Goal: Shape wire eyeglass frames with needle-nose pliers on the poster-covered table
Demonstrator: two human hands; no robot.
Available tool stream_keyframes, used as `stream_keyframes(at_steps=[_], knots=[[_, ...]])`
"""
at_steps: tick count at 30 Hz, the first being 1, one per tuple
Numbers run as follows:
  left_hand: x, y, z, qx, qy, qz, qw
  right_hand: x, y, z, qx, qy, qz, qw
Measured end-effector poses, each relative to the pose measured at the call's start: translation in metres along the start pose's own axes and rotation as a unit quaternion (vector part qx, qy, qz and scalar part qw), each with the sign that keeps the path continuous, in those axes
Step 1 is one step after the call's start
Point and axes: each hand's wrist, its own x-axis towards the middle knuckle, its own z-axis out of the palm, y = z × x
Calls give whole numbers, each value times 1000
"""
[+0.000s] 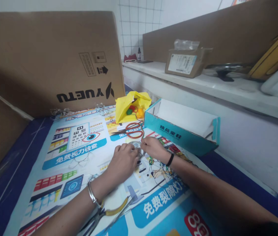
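Observation:
My left hand [126, 161] lies low over the printed sheet, its fingers curled against a loop of thin wire [142, 152]. Close beside it, my right hand [154, 149] pinches at the same loop; the fingertips are partly hidden. Just beyond the hands rest scissors with orange-red handles [134, 130], blades pointing left. A tangle of thin wires and green and yellow threads [157, 172] spreads beneath my right wrist. Pliers with yellow handles [116, 209] lie near my left forearm, which partly covers them.
A yellow bag [122, 109] with coloured thread bundles stands beyond the scissors, beside a teal box [180, 136]. A large cardboard box [42, 59] rises at the back left. Along the right wall, a white ledge [151, 68] carries a small taped carton [183, 64]. Clear thin wire pieces [79, 160] lie left.

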Motion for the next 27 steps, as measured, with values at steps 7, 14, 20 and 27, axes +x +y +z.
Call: stream_keyframes(at_steps=[7,14,20,27], knots=[[2,-13,1,-133,126,-10,983,-3,-6,0,313,-40,13,949],[-1,-16,-9,-159,229,21,960,-12,-23,-5,510,-82,23,856],[-2,-12,-22,-165,207,3,964,-19,-33,-11,516,-108,-21,849],[-1,-15,-36,-201,112,-36,972,-16,-29,-13,529,-99,-17,842]])
